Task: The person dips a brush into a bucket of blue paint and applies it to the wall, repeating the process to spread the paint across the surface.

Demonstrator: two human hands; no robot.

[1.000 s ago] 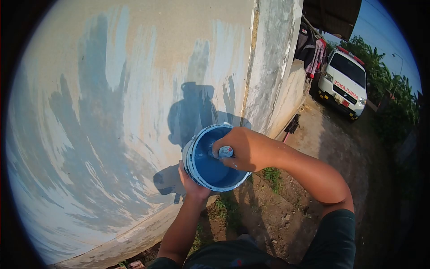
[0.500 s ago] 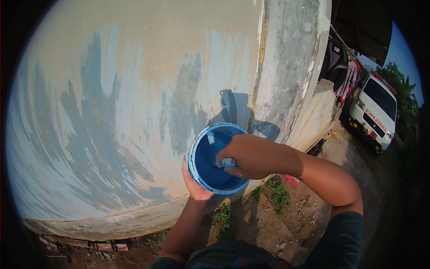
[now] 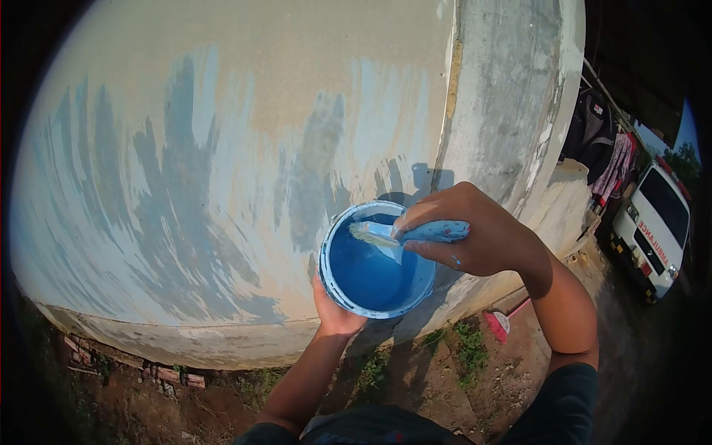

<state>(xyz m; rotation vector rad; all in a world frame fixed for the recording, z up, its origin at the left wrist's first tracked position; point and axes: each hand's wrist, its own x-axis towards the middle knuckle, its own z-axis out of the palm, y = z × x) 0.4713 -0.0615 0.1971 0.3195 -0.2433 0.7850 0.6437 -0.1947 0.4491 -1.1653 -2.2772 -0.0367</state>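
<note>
A round bucket (image 3: pixel 331 285) of blue paint is held against its lower left side by my left hand (image 3: pixel 335 308), whose fingers go partly out of sight beneath it. My right hand (image 3: pixel 471 231) grips a paintbrush (image 3: pixel 437 231) by its blue, paint-smeared handle. The brush lies nearly level over the upper part of the bucket's opening, its pale bristles pointing left, above the paint. Blue spots mark my right fingers. Behind the bucket, the beige wall (image 3: pixel 274 111) carries streaks of light blue and grey-blue.
A grey, weathered wall section (image 3: pixel 504 96) rises at the right. Beyond it hang a dark bag (image 3: pixel 591 126) and patterned cloth (image 3: pixel 617 167), with a white ambulance (image 3: pixel 656 222) parked farther right. A pink broom head (image 3: pixel 497 325) lies on the ground near green weeds (image 3: pixel 471 352).
My right hand has lifted the brush out of the bucket's depth and turned it, so its bristles now show. The bucket sits slightly farther right in view, and the broom head has come into fuller view.
</note>
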